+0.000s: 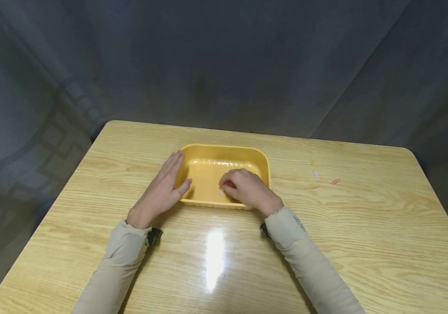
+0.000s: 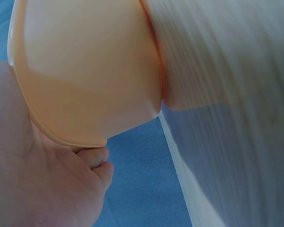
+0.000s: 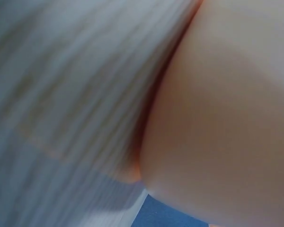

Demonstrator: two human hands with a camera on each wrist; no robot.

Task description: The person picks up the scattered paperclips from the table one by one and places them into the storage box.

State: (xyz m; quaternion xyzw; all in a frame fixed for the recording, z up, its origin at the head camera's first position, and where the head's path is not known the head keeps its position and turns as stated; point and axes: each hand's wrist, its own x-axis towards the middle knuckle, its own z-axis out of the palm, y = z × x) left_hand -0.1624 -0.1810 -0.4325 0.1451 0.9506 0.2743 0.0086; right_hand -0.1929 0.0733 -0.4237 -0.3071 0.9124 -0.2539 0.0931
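Note:
A yellow plastic tray [image 1: 204,203] with a raised rim stands on the table. My left hand [image 1: 161,192] rests on its left rim, fingers straight along the outside and thumb over the inside. In the left wrist view, the palm [image 2: 42,189] lies against the tray's wall [image 2: 99,66]. My right hand [image 1: 247,188] reaches into the tray with bent fingers, thumb and fingertips close together. Just by those fingertips is a small white paper clip [image 1: 220,192]; whether they pinch anything cannot be made out. The right wrist view has only the tray's outer wall [image 3: 217,123], the hand hidden.
On the table [image 1: 365,226] right of the tray lie a yellow paper clip [image 1: 312,162], a white paper clip [image 1: 316,174] and a red paper clip [image 1: 336,182]. A small dark thing [image 1: 233,200] shows under the right hand. Dark curtains [image 1: 224,65] hang behind the table.

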